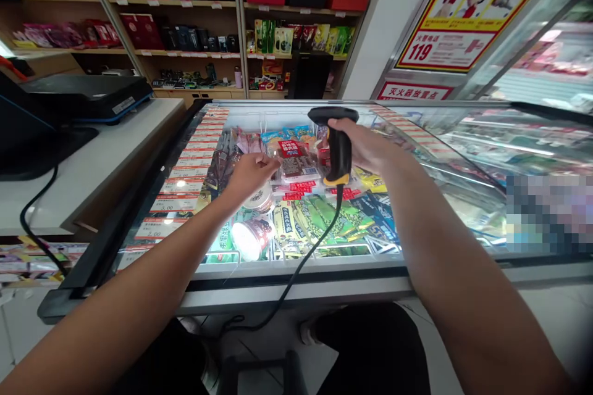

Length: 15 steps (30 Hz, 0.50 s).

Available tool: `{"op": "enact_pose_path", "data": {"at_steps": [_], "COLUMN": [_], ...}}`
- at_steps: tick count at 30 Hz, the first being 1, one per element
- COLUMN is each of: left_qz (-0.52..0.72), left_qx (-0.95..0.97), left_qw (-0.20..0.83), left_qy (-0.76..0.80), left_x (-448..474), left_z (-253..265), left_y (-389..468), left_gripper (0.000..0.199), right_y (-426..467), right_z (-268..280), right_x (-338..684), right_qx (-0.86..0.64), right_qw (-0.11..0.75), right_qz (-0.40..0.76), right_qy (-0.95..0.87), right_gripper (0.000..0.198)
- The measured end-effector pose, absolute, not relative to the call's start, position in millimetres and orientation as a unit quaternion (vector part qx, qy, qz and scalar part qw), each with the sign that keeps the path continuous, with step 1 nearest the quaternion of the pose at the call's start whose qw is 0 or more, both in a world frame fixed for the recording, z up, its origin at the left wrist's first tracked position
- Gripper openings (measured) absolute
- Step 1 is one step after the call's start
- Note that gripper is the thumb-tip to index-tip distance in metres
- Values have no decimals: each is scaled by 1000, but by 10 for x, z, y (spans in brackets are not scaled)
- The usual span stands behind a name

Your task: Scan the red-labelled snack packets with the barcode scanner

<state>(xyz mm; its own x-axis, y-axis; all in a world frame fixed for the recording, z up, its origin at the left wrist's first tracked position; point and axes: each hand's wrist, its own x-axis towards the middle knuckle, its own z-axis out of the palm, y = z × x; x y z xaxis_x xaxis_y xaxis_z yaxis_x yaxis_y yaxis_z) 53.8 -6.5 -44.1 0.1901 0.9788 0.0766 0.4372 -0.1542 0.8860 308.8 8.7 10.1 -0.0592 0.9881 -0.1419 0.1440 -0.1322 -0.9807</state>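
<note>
My right hand (pixel 365 147) grips a black barcode scanner (pixel 337 142) with a yellow band, its head pointing left over an open chest freezer (pixel 296 271). A black cable (pixel 301 265) hangs from the scanner down past the freezer's front edge. My left hand (pixel 250 174) reaches into the freezer and holds the edge of a clear packet with a red label (pixel 296 160). Below the hands lie green ice-cream wrappers (pixel 319 216) and round tubs (pixel 252 237).
A white counter (pixel 92 166) with a black scale (pixel 83 95) and a screen's base stands at the left. Price labels (pixel 185 179) line the freezer's left rim. A slid-back glass lid (pixel 486 154) covers the right half. Shelves of goods (pixel 194 18) fill the back wall.
</note>
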Motion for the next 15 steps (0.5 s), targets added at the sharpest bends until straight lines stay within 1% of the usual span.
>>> {"op": "enact_pose_path", "data": {"at_steps": [2, 4, 7, 8, 11, 12, 15], "left_qz": [379, 404, 446, 459, 472, 472, 498], "left_qx": [667, 671, 644, 625, 580, 574, 555], "left_qw": [378, 355, 359, 375, 427, 439, 444], "left_qy": [518, 511, 507, 508, 508, 505, 497], "left_x": [551, 544, 490, 460, 322, 262, 59], "left_z": [-463, -488, -489, -475, -425, -417, -451], "left_y": [-65, -34, 46, 76, 161, 184, 228], "left_gripper": [29, 18, 10, 14, 37, 41, 44], "right_y": [-10, -95, -187, -209, -259, -271, -295], "right_z": [55, 62, 118, 133, 155, 157, 160], "right_x": [3028, 2948, 2804, 2758, 2662, 2653, 2681], "right_qx": [-548, -544, -525, -518, -488, -475, -441], "right_qw": [402, 404, 426, 434, 457, 458, 412], "right_qz": [510, 512, 545, 555, 560, 560, 582], "right_qy": [-527, -528, -496, -485, -489, -501, -545], "right_gripper": [39, 38, 32, 31, 28, 28, 33]}}
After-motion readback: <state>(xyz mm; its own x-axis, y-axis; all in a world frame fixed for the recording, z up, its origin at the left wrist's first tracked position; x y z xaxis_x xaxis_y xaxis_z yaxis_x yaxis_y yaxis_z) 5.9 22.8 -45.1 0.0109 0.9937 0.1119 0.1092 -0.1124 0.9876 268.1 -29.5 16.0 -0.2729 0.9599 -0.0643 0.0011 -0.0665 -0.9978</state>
